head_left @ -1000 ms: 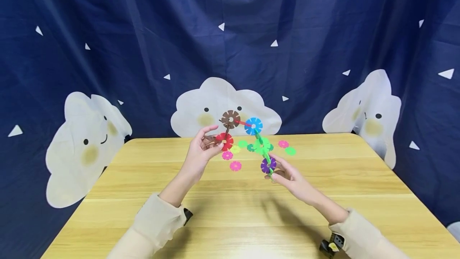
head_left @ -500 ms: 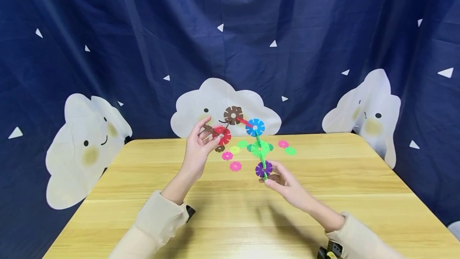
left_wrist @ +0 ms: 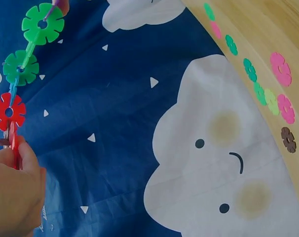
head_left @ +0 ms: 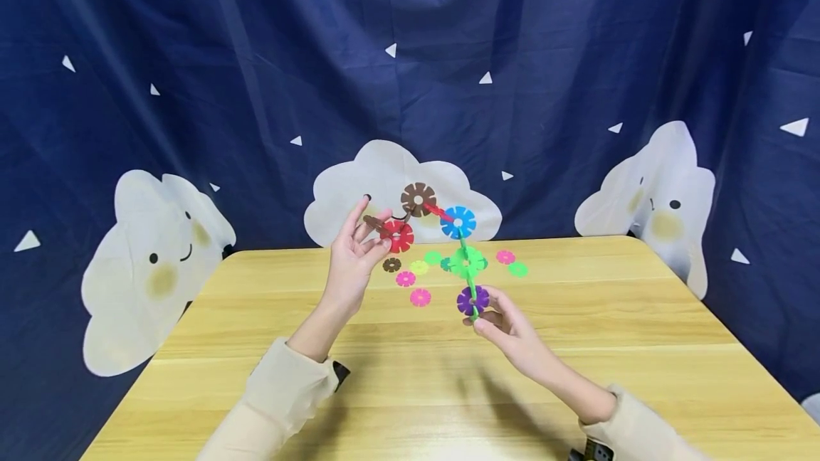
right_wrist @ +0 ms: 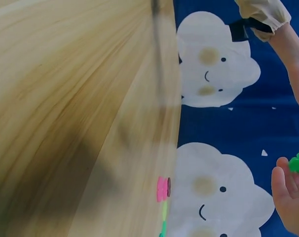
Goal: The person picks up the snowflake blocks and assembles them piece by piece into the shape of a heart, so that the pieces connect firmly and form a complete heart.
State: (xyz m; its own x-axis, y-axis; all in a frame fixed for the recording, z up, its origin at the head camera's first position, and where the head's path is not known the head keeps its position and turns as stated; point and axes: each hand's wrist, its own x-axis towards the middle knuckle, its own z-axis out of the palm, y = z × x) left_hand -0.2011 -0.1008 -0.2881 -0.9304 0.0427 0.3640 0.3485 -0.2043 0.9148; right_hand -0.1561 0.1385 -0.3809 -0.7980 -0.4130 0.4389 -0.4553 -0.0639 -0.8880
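A chain of slotted snowflake discs hangs in the air between both hands. My left hand [head_left: 349,262] pinches a red disc [head_left: 403,241] at the chain's left end, beside a brown disc [head_left: 371,222] seen nearly edge-on. Another brown disc [head_left: 408,195] stands at the top, linked by an edge-on red disc [head_left: 437,211] to a blue disc [head_left: 469,223]. Below come a green disc [head_left: 476,262] and a purple disc [head_left: 464,301]. At the lower end, my right hand [head_left: 517,331] pinches a green disc [right_wrist: 298,164]. In the left wrist view, fingers cover part of the chain.
Loose discs lie on the wooden table [head_left: 410,375] behind the chain: pink [head_left: 420,297], brown [head_left: 392,265], yellow [head_left: 419,267], green [head_left: 517,269] and several others. A dark blue curtain [head_left: 544,91] with white clouds hangs right behind the table's far edge.
The chain's left end has risen and tilted with my left hand, uncovering a brown disc on the table. My right hand has shifted slightly left and down, still holding the lower end.
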